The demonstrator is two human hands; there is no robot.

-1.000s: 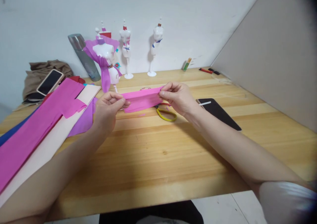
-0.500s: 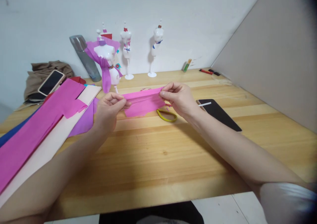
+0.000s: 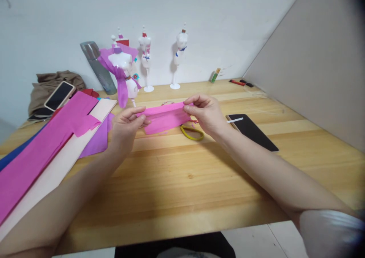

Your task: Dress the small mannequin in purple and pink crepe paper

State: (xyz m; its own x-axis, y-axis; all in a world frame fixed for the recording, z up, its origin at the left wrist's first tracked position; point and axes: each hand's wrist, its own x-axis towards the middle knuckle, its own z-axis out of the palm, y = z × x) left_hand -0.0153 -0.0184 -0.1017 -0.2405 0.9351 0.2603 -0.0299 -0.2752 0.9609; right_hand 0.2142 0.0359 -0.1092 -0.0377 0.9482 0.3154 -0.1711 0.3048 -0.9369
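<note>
A strip of pink crepe paper (image 3: 167, 117) is stretched between my two hands above the wooden table (image 3: 182, 197). My left hand (image 3: 129, 125) pinches its left end between thumb and fingers. The right end is pinched in my right hand (image 3: 203, 113). Behind and below the strip, near my right hand, lie yellow-handled scissors (image 3: 192, 133), their far part hidden. A white mannequin (image 3: 122, 62) draped in purple paper stands beyond my left hand.
Long pink paper (image 3: 42, 147), cream sheets (image 3: 65, 159) and purple paper (image 3: 95, 142) lie at the left, near a phone (image 3: 59, 95) and a bottle (image 3: 98, 68). More mannequins (image 3: 182, 45) stand by the wall. A black tablet-like object (image 3: 253, 132) lies at the right.
The left end of the strip shows slightly lower and the strip's lower edge now slants up to the right. My left fingers have straightened a little; both hands still hold the paper.
</note>
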